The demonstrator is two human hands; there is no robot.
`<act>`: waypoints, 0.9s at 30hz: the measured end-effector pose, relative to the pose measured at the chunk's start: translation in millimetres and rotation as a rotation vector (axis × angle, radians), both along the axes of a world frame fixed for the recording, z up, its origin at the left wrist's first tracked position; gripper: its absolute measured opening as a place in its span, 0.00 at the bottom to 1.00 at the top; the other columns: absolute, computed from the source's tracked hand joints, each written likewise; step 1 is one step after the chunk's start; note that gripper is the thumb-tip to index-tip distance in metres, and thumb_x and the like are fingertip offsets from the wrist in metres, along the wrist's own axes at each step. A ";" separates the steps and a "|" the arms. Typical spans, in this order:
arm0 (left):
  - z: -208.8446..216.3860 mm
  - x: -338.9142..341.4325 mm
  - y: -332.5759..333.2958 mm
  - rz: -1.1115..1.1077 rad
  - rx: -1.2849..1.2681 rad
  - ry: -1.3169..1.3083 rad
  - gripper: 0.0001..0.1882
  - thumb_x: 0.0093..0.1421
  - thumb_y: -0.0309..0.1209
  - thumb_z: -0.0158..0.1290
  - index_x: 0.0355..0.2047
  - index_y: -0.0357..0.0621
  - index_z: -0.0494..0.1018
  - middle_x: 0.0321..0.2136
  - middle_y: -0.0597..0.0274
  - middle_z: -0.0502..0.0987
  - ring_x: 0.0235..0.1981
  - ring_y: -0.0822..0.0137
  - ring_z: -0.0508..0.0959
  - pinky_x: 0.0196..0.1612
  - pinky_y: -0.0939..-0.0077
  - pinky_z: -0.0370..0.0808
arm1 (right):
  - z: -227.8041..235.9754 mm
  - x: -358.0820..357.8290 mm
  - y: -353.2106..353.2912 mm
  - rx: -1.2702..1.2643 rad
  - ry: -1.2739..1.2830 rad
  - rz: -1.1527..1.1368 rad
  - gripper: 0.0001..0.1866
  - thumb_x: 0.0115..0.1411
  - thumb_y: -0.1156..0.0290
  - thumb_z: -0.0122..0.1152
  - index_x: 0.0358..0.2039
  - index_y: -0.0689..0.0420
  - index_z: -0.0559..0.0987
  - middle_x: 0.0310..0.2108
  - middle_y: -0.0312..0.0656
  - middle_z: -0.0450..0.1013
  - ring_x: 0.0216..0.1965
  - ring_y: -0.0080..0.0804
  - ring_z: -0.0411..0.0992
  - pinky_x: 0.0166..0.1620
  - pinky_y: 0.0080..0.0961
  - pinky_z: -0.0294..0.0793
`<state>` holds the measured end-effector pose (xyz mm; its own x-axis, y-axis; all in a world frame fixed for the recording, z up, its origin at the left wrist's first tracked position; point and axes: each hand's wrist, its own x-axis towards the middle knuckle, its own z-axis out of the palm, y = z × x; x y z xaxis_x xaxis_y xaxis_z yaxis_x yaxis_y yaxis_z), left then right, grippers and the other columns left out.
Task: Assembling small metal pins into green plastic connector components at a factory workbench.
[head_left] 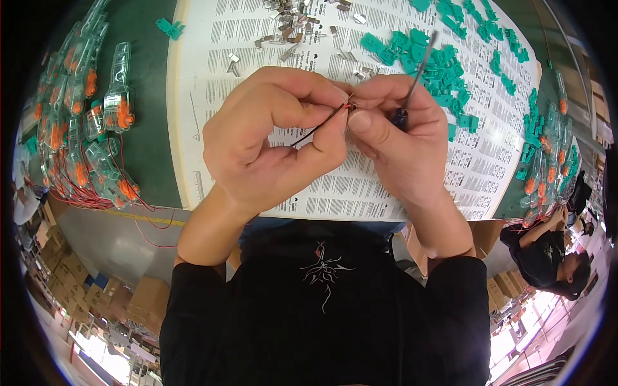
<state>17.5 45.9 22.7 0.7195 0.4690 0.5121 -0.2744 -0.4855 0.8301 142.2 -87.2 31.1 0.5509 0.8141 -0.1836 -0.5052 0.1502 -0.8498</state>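
Over the printed sheet, my two hands meet fingertip to fingertip. My left hand (264,138) is closed, its thumb and forefinger pinching a thin black and red wire (318,125). The wire's dark tail hangs down inside the curl of the fingers. Closed opposite it, my right hand (405,138) brings its thumb and forefinger to the wire's end; whatever small part sits between the tips is mostly hidden. A screwdriver (421,74) is tucked in the same right hand, its thin metal shaft slanting up and away, its dark handle (400,118) partly covered by the fingers.
Small metal pieces (293,29) lie scattered beyond my hands. A heap of green plastic parts (425,61) spreads to the right. Clear-and-orange plastic units (119,96) with red wires crowd the left table edge, with more (547,161) on the right. Another person (547,251) is at the far right.
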 end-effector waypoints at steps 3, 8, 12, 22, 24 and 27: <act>-2.6 7.7 -4.8 0.108 -0.072 -0.074 0.12 0.49 0.15 0.68 0.29 0.37 0.74 0.36 0.48 0.83 0.33 0.65 0.84 0.36 0.75 0.84 | -6.4 0.0 -4.1 0.024 -0.195 -0.013 0.12 0.61 0.84 0.68 0.46 0.63 0.81 0.38 0.44 0.82 0.29 0.19 0.73 0.30 0.17 0.71; -2.8 9.6 -8.9 0.135 -0.076 -0.083 0.12 0.50 0.15 0.68 0.28 0.37 0.74 0.38 0.47 0.83 0.33 0.65 0.84 0.36 0.75 0.85 | -2.9 6.1 -1.9 -0.011 -0.758 -0.007 0.11 0.61 0.86 0.68 0.45 0.65 0.81 0.39 0.45 0.82 0.30 0.20 0.75 0.32 0.18 0.72; -4.0 10.4 -9.4 0.150 -0.051 -0.076 0.12 0.51 0.15 0.67 0.29 0.37 0.74 0.38 0.47 0.83 0.35 0.65 0.84 0.36 0.74 0.84 | -0.3 15.4 -2.7 0.050 -1.130 0.001 0.15 0.60 0.88 0.67 0.46 0.66 0.77 0.39 0.47 0.81 0.29 0.19 0.73 0.32 0.16 0.72; -2.7 5.7 -1.9 0.032 0.056 -0.060 0.14 0.52 0.13 0.65 0.30 0.38 0.70 0.37 0.47 0.82 0.37 0.63 0.83 0.39 0.73 0.81 | -5.7 9.1 -9.5 0.067 -0.975 -0.089 0.24 0.56 0.93 0.67 0.49 0.64 0.68 0.36 0.48 0.81 0.27 0.14 0.69 0.32 0.14 0.69; -2.5 7.7 -1.3 0.051 0.087 -0.093 0.15 0.50 0.14 0.66 0.29 0.39 0.71 0.34 0.50 0.83 0.34 0.65 0.83 0.35 0.76 0.80 | -8.3 11.3 -8.5 0.138 -0.959 -0.123 0.20 0.56 0.90 0.69 0.46 0.64 0.72 0.36 0.45 0.81 0.26 0.12 0.68 0.31 0.13 0.68; -2.3 -5.0 -2.4 0.042 0.045 -0.023 0.15 0.51 0.12 0.65 0.29 0.39 0.69 0.33 0.50 0.82 0.34 0.66 0.81 0.35 0.77 0.79 | 11.3 31.7 -10.7 -0.023 -1.078 -0.024 0.16 0.56 0.85 0.71 0.43 0.62 0.77 0.34 0.41 0.80 0.26 0.17 0.70 0.31 0.17 0.70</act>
